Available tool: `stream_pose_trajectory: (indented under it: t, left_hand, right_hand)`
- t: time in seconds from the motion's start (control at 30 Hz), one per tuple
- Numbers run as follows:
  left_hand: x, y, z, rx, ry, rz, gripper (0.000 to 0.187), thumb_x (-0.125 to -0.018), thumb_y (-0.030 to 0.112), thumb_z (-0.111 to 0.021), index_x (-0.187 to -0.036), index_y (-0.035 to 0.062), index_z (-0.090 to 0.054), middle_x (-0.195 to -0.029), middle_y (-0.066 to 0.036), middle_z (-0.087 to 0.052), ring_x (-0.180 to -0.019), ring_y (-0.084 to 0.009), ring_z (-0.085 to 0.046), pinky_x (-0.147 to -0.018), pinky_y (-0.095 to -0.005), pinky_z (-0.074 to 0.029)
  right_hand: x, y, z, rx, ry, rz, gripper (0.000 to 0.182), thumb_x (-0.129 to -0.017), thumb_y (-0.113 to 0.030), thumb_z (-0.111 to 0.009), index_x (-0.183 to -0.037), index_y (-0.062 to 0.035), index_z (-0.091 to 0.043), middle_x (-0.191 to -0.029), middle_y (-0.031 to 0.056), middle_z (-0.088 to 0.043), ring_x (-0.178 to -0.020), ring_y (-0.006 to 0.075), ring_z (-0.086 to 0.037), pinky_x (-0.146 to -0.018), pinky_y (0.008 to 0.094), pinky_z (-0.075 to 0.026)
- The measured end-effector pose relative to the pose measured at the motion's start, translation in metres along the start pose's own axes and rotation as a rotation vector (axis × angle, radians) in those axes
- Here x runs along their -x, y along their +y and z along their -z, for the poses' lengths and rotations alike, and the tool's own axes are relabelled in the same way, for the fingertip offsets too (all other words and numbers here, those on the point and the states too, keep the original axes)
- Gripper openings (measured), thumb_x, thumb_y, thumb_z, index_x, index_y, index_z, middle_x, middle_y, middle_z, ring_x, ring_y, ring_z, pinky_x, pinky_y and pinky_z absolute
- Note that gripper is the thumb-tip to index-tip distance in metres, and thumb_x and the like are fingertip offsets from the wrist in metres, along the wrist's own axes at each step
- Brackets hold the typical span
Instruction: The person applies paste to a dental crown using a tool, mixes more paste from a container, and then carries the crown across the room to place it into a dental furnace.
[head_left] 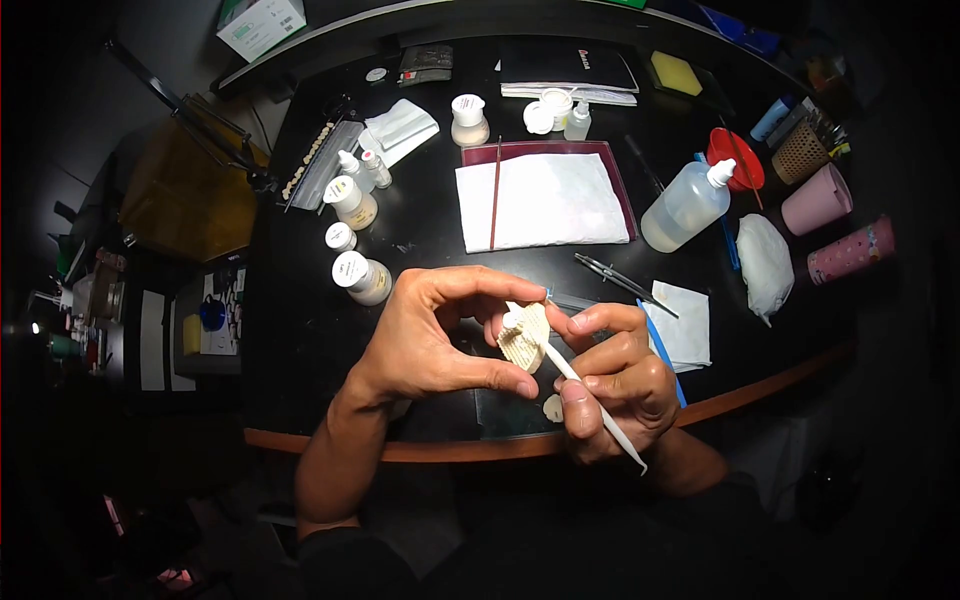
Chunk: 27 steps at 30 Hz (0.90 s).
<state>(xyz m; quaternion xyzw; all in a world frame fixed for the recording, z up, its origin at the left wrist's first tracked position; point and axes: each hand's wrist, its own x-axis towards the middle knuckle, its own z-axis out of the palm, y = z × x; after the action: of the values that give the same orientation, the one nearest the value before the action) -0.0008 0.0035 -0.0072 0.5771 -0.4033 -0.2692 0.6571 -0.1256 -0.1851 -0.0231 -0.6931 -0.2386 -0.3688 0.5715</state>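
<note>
My left hand [425,335] holds a cream-coloured, ridged piece [522,345], like a small dental model, between thumb and fingers. In my right hand [620,380] is a slim white tool [612,425] with a hooked lower end. The tool's upper end meets the right side of the cream piece. My right index fingertip is close to the piece's upper right edge, by a small blue spot. Both hands are above the front part of the black table. Below the piece, a small pale disc [553,408] lies near the table's front edge.
A white cloth [550,200] with a thin brush [496,195] lies behind my hands. Labelled jars [362,278] stand at the left. To the right are a squeeze bottle [688,205], tweezers [625,283], a folded tissue [682,325], a red bowl [745,160] and a pink cup [815,200].
</note>
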Motion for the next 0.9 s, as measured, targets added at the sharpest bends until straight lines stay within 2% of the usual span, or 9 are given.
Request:
stream_pose_trajectory:
  t: [0.2, 0.9]
  left_hand:
    - [0.0015, -0.0001, -0.0004, -0.003, 0.020, 0.066, 0.076, -0.061, 0.001, -0.102, -0.129, -0.0069, -0.068, -0.118, -0.018, -0.076, -0.112, -0.0223, -0.073, -0.101, -0.0374, -0.058]
    - [-0.0011, 0.0010, -0.0004, -0.010, 0.005, 0.023, 0.075, -0.061, 0.002, -0.102, -0.128, -0.0065, -0.069, -0.116, -0.018, -0.077, -0.112, -0.0235, -0.074, -0.102, -0.0380, -0.058]
  right_hand:
    - [-0.0009, -0.0001, -0.0007, 0.026, 0.005, -0.003, 0.024, -0.087, 0.007, -0.070, -0.096, -0.0026, -0.051, -0.082, 0.0111, -0.063, -0.109, 0.0320, -0.064, -0.097, 0.0497, -0.065]
    - [-0.0015, -0.0005, -0.0009, 0.076, -0.001, 0.012, 0.023, -0.085, 0.007, -0.072, -0.094, -0.0036, -0.053, -0.082, 0.0095, -0.063, -0.108, 0.0319, -0.065, -0.093, 0.0463, -0.066]
